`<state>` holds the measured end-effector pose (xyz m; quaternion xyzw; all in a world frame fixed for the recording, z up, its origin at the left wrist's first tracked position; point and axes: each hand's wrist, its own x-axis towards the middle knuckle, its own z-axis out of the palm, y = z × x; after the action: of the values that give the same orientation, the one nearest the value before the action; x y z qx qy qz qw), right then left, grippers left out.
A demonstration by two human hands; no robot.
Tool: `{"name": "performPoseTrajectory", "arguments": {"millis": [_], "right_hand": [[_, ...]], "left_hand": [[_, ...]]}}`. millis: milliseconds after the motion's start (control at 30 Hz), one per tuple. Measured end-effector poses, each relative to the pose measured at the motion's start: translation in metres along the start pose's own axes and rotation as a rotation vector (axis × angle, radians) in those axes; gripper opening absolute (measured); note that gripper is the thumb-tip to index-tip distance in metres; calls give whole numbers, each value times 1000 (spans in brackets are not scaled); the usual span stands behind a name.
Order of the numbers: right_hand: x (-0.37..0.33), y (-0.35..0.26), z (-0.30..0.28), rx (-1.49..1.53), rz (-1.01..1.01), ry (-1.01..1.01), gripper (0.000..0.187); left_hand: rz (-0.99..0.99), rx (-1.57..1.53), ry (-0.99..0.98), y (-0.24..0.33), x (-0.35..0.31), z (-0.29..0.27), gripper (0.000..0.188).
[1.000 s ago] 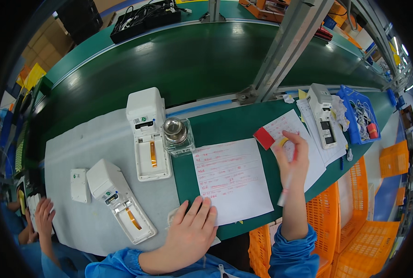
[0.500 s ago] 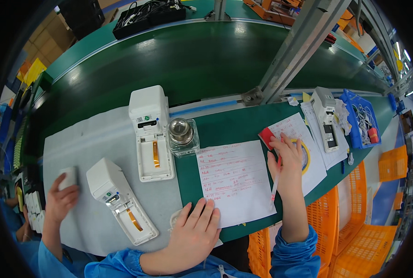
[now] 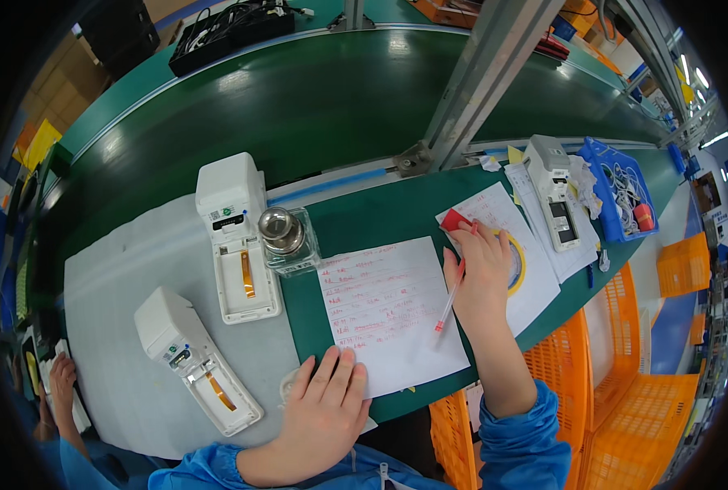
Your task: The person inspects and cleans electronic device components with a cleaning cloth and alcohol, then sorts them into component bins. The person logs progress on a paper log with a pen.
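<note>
My left hand (image 3: 325, 400) lies flat with fingers stretched over the lower left corner of a sheet of paper with red handwriting (image 3: 393, 306). A red pen (image 3: 450, 298) is gripped in my right hand (image 3: 482, 273), its lower end hanging over the sheet's right side. The fingertips of that hand reach a small red block-like thing (image 3: 455, 220), mostly covered. Beside the hand, a yellow-rimmed tape roll (image 3: 518, 263) rests on another written sheet (image 3: 535, 287). Some pale round thing (image 3: 286, 385), partly hidden, lies by my left fingers.
Two white devices with opened bodies (image 3: 237, 237) (image 3: 196, 359) lie on a grey mat (image 3: 111, 327). A glass jar with metal cap (image 3: 290, 245) stands alongside. Rightward are another device (image 3: 553, 192), a blue cable bin (image 3: 617, 188) and orange crates (image 3: 568, 376). A co-worker's hand (image 3: 63, 384) is at left.
The co-worker's hand has moved from the mat toward the far left edge. My pen has shifted slightly up and left over the sheet. The whole view has shifted; my left hand stays on the paper.
</note>
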<state>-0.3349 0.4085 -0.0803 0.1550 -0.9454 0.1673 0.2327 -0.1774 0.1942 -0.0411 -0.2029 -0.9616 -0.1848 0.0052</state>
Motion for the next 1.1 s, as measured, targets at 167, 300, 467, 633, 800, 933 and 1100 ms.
{"name": "performPoseTrajectory", "arguments": {"millis": [167, 300, 467, 633, 800, 933, 1100], "right_hand": [[6, -2, -8, 91, 22, 104, 26], [-26, 9, -41, 503, 24, 392, 25], [-190, 37, -71, 789, 528, 724, 26], [-390, 38, -55, 248, 1071, -17, 17], [-470, 34, -57, -26, 1286, -218, 18], [-464, 36, -62, -86, 1196, -168, 21], [-456, 35, -69, -107, 1052, -132, 19]], "left_hand": [[-6, -3, 13, 1, 0, 1, 45], [25, 26, 9, 3, 1, 1, 44], [7, 43, 2, 8, 5, -2, 42], [0, 58, -15, 9, 2, -2, 40], [120, 110, -57, 13, 0, 7, 40], [15, 144, -96, 24, 3, 7, 36], [-5, 210, -144, 21, 7, 9, 35]]}}
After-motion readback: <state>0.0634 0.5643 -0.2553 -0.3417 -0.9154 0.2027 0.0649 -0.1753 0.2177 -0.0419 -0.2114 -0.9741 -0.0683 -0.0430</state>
